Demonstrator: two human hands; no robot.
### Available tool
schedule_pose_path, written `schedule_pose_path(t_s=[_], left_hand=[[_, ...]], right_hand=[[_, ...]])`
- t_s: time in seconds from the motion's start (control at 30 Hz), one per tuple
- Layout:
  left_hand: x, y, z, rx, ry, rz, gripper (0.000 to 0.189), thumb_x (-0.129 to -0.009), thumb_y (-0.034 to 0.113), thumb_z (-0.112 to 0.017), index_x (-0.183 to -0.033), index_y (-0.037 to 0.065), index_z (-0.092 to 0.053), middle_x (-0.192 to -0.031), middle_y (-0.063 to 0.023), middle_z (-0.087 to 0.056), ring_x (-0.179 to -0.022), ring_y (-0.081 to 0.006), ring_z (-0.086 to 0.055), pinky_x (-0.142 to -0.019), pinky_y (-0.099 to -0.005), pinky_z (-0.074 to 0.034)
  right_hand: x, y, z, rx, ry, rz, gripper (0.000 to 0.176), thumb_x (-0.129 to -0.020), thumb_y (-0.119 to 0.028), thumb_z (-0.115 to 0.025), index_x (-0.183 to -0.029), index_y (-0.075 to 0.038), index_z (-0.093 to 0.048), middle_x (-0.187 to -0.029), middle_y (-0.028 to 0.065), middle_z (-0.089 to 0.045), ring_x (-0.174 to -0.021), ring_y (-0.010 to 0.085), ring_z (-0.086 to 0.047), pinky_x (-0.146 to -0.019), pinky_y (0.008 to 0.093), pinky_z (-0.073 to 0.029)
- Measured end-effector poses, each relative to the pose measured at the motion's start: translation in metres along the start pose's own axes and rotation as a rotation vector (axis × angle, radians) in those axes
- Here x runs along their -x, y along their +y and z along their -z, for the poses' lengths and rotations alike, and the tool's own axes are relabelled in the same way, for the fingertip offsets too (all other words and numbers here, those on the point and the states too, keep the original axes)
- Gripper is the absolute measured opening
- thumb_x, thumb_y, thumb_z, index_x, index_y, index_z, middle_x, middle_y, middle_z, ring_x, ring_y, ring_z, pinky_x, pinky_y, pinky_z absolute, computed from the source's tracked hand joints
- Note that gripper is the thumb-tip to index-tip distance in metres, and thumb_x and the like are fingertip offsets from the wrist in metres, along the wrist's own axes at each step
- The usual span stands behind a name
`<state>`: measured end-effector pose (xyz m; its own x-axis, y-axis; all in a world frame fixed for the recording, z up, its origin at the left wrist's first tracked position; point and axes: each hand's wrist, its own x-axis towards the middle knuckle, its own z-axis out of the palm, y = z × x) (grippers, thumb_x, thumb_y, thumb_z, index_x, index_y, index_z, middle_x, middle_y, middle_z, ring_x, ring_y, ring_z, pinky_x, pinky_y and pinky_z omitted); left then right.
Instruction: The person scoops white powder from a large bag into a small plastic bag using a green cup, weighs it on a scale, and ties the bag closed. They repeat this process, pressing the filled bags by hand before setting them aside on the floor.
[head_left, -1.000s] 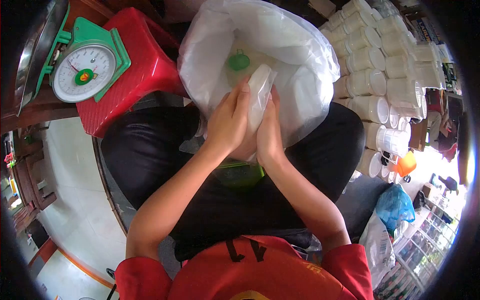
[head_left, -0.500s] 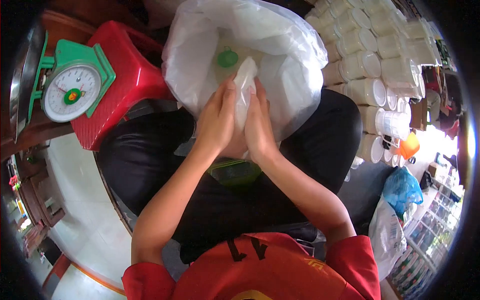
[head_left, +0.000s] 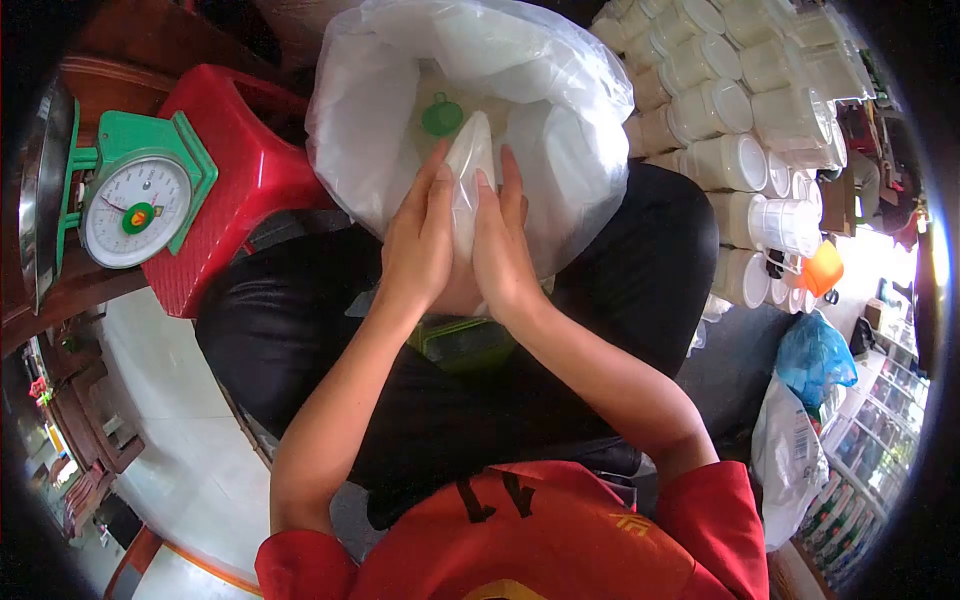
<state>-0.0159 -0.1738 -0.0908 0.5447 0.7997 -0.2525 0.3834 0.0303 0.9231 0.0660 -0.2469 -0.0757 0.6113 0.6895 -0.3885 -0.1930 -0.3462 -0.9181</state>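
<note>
Between my two palms is a narrow, pointed bag of white contents, its tip facing away from me. My left hand (head_left: 418, 238) presses on its left side, and my right hand (head_left: 503, 240) presses on its right side. The white bag (head_left: 470, 170) stands over the opening of a large container lined with a translucent plastic bag (head_left: 360, 120). Inside the liner, just beyond the tip, lies a small green round item (head_left: 441, 116). What fills the container's bottom is pale and partly hidden by my hands.
At the left, a green dial scale (head_left: 138, 208) stands by a red plastic stool (head_left: 262, 150). Stacked white tubs (head_left: 715, 108) fill the upper right. An orange item (head_left: 822, 268), a blue plastic bag (head_left: 812, 352) and a white bag (head_left: 788, 465) are at the right.
My hands and the white bag have shifted slightly left, with the fingers somewhat farther apart at the tips. The whole view has also moved a little.
</note>
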Motion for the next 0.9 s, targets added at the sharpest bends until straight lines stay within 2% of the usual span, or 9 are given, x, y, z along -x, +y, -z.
schedule_pose_path(t_s=[0.07, 0.13, 0.17, 0.23, 0.47, 0.57, 0.67, 0.73, 0.9], left_hand=[[0.0, 0.0, 0.001, 0.017, -0.014, 0.003, 0.054, -0.111, 0.044, -0.037, -0.15, 0.01, -0.052, -0.144, -0.0237, -0.059, -0.136, -0.0376, -0.054, -0.113, -0.0408, -0.04], [0.0, -0.001, 0.001, 0.034, -0.024, 0.006, 0.055, -0.111, 0.044, -0.036, -0.15, 0.009, -0.052, -0.144, -0.0237, -0.059, -0.136, -0.0377, -0.054, -0.112, -0.0407, -0.04], [0.0, -0.003, 0.001, 0.02, -0.013, 0.025, 0.054, -0.111, 0.043, -0.037, -0.15, 0.009, -0.052, -0.143, -0.0236, -0.059, -0.136, -0.0373, -0.055, -0.112, -0.0404, -0.04], [0.001, -0.002, 0.001, 0.009, -0.001, 0.044, 0.054, -0.111, 0.043, -0.038, -0.15, 0.009, -0.052, -0.143, -0.0234, -0.06, -0.136, -0.0369, -0.055, -0.112, -0.0401, -0.041], [0.002, 0.003, 0.0, 0.052, -0.001, 0.002, 0.052, -0.111, 0.04, -0.04, -0.15, 0.009, -0.052, -0.144, -0.0223, -0.059, -0.137, -0.0348, -0.054, -0.113, -0.04, -0.04], [0.0, -0.001, 0.001, 0.035, -0.01, -0.002, 0.052, -0.111, 0.04, -0.039, -0.15, 0.009, -0.052, -0.145, -0.0225, -0.059, -0.138, -0.0347, -0.054, -0.113, -0.04, -0.04], [0.002, 0.0, 0.0, 0.029, -0.005, -0.001, 0.052, -0.111, 0.041, -0.039, -0.151, 0.01, -0.051, -0.145, -0.0227, -0.058, -0.138, -0.0349, -0.053, -0.113, -0.04, -0.04], [0.003, 0.004, 0.001, 0.019, 0.014, 0.001, 0.053, -0.111, 0.041, -0.039, -0.151, 0.01, -0.051, -0.145, -0.0228, -0.058, -0.138, -0.035, -0.053, -0.113, -0.0401, -0.04], [0.001, -0.001, 0.001, 0.054, -0.007, -0.028, 0.052, -0.111, 0.041, -0.038, -0.151, 0.01, -0.051, -0.147, -0.0226, -0.056, -0.139, -0.0363, -0.052, -0.114, -0.0401, -0.039]], right_hand=[[-0.004, 0.01, 0.0, -0.006, -0.013, -0.026, 0.07, -0.109, -0.047, -0.036, -0.165, -0.009, -0.017, -0.152, 0.0333, -0.028, -0.144, 0.0506, -0.03, -0.121, 0.0507, -0.026], [0.0, 0.001, -0.003, -0.019, 0.036, -0.127, 0.064, -0.11, -0.044, -0.036, -0.165, -0.013, -0.022, -0.16, 0.0269, -0.029, -0.151, 0.0409, -0.027, -0.123, 0.0456, -0.023], [-0.001, 0.002, -0.003, -0.021, 0.035, -0.128, 0.064, -0.11, -0.044, -0.036, -0.165, -0.013, -0.022, -0.16, 0.0269, -0.029, -0.151, 0.0409, -0.027, -0.123, 0.0456, -0.023], [-0.002, 0.008, -0.001, 0.005, 0.003, -0.024, 0.07, -0.109, -0.047, -0.038, -0.165, -0.009, -0.017, -0.151, 0.0335, -0.028, -0.143, 0.0502, -0.032, -0.121, 0.0509, -0.027], [-0.004, 0.012, -0.002, -0.021, -0.025, 0.0, 0.071, -0.11, -0.046, -0.039, -0.164, -0.007, -0.017, -0.151, 0.0328, -0.028, -0.141, 0.0476, -0.034, -0.121, 0.0489, -0.027], [-0.005, 0.016, -0.004, 0.03, 0.055, 0.034, 0.07, -0.11, -0.045, -0.04, -0.164, -0.006, -0.018, -0.151, 0.0324, -0.029, -0.141, 0.0464, -0.034, -0.121, 0.0484, -0.027], [-0.005, 0.016, -0.004, -0.025, -0.007, 0.013, 0.069, -0.11, -0.045, -0.041, -0.164, -0.006, -0.02, -0.15, 0.0326, -0.03, -0.141, 0.0461, -0.034, -0.12, 0.0485, -0.027], [-0.001, 0.011, -0.008, -0.032, 0.098, -0.008, 0.068, -0.109, -0.044, -0.041, -0.163, -0.007, -0.024, -0.149, 0.032, -0.032, -0.141, 0.0458, -0.035, -0.121, 0.0481, -0.028], [-0.005, 0.015, -0.004, -0.001, 0.028, 0.02, 0.068, -0.109, -0.043, -0.042, -0.163, -0.007, -0.023, -0.149, 0.031, -0.033, -0.141, 0.0457, -0.036, -0.12, 0.0482, -0.028]])
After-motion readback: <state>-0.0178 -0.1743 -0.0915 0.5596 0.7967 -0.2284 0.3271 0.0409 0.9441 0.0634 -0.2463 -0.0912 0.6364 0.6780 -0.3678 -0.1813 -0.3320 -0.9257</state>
